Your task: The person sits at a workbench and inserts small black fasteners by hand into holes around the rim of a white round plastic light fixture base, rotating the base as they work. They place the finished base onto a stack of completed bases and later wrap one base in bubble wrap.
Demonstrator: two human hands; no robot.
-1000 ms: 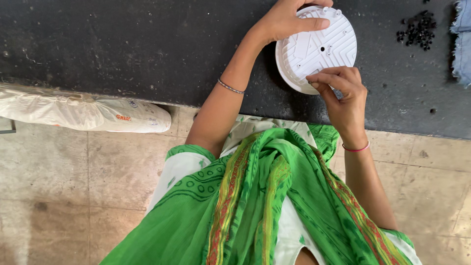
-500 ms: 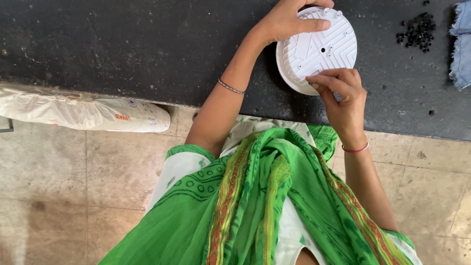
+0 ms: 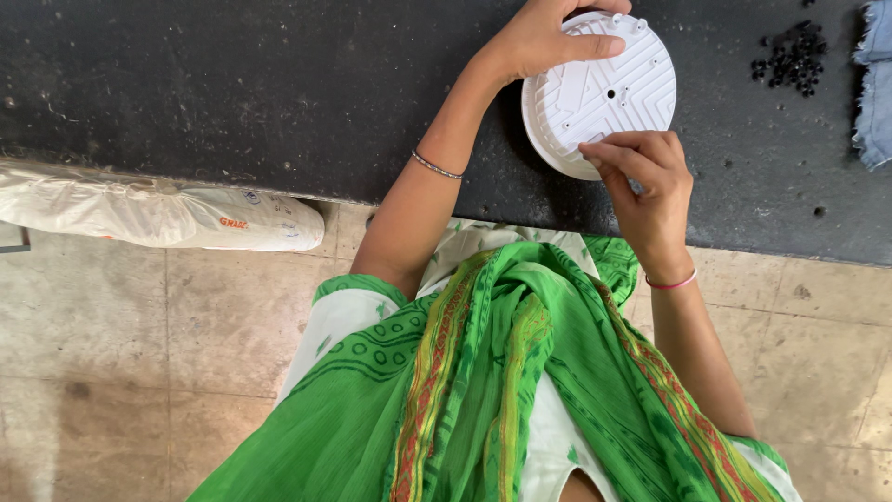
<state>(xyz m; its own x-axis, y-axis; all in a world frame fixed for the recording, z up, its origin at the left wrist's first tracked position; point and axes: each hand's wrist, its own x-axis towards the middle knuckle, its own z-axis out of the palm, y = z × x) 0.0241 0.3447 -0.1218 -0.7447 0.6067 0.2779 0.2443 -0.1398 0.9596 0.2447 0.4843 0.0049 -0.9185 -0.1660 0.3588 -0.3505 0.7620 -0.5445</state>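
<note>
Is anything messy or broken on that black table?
Nothing looks broken. The white round plastic disc looks whole, held by the left hand and right hand. The only mess is small black bits scattered loose on the black table near a blue cloth.

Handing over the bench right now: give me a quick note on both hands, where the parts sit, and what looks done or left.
Left hand: gripping the far rim of the white round plastic housing, thumb across its ribbed face.
Right hand: fingertips pinched at the housing's near edge; anything held there is too small to tell.
Housing lies on the dark worktop.
Pile of small black pieces lies to the right, a blue cloth beyond it.
Done or left: cannot tell from this view.
</note>
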